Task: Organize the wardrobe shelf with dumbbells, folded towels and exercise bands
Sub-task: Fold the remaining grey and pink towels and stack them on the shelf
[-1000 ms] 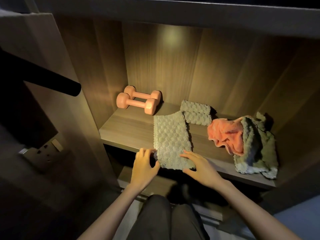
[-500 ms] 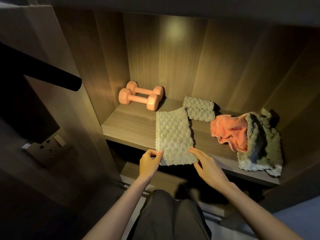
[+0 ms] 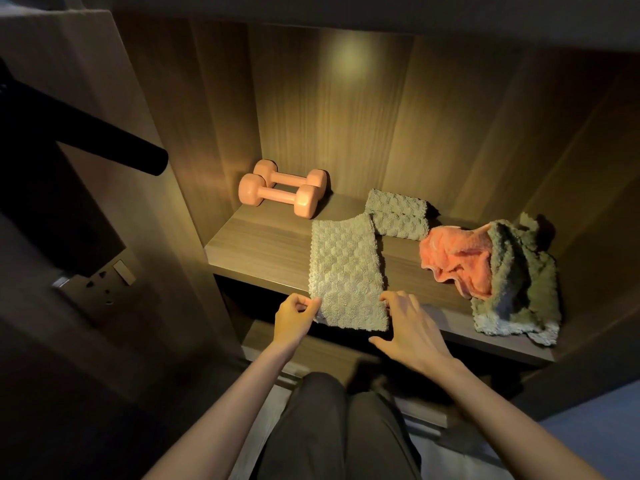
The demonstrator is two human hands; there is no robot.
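Pinches with the curled fingers (image 3: 309, 303) of the left hand (image 3: 292, 318) the near left corner of the grey waffle towel (image 3: 344, 271), thumb and forefinger closed on the cloth. Sets the right hand (image 3: 410, 329) at the near right corner, fingers loosely bent, tips just touching the towel's side edge, thumb spread wide and clear of the cloth, nothing gripped. Shows the towel flat and lengthwise on the wardrobe shelf (image 3: 259, 249), near end hanging over the front edge, far right corner just beside the folded grey towel (image 3: 398, 216) at the back. Leaves a bare stretch of board on the left, from towel edge to side wall, reaching back to the pair of pink dumbbells (image 3: 282, 194) side by side in the rear left corner. Leaves a narrower bare lane on the right, up to the crumpled orange towel (image 3: 453, 258) and the olive towel (image 3: 516, 282) heaped against it, the olive hem also over the shelf lip.
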